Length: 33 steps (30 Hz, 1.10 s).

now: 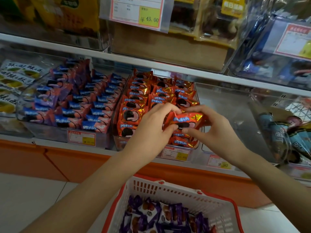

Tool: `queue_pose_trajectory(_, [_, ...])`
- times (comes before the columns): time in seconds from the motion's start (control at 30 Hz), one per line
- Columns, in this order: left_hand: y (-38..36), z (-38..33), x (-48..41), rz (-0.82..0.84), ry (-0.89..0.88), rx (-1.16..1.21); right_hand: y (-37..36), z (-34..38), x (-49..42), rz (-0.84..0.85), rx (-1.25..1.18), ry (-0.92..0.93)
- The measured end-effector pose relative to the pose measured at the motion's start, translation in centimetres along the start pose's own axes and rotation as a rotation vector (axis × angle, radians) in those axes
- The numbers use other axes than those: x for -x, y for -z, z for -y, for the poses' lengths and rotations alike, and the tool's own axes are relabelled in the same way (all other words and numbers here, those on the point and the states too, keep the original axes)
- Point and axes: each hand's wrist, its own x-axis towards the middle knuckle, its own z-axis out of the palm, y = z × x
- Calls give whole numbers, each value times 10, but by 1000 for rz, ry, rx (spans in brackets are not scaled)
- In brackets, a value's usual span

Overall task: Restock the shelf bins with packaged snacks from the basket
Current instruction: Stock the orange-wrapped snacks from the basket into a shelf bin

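Note:
Both hands hold one red-orange cookie packet (186, 121) just above the front right of a clear shelf bin (117, 142) filled with rows of the same red packets. My left hand (151, 130) pinches its left end between thumb and fingers. My right hand (213, 126) grips its right end. Below, on the floor, stands a white basket with a red rim (170, 190) holding several purple-wrapped snacks (161, 216).
To the left is a bin of pink-and-blue cookie packets (75, 105). To the right stands a clear bin that looks empty (227, 115), then one with blue-grey packets (289, 137). Price tags (180, 153) line the shelf front. An upper shelf (151, 64) hangs close above.

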Motion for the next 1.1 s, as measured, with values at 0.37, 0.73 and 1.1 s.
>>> queue_pose_trajectory(0.37, [-22,67,-13,88,-126,-728,-7,-50,-78,-107,636,-45])
queue_pose_trajectory(0.73, [-29,76,-12,47,-168,-775,-15,-69,-106,14,955,-93])
queue_pose_trajectory(1.1, [-29,81,-13,48,-204,-816,-21,-65,-96,-10,949,1])
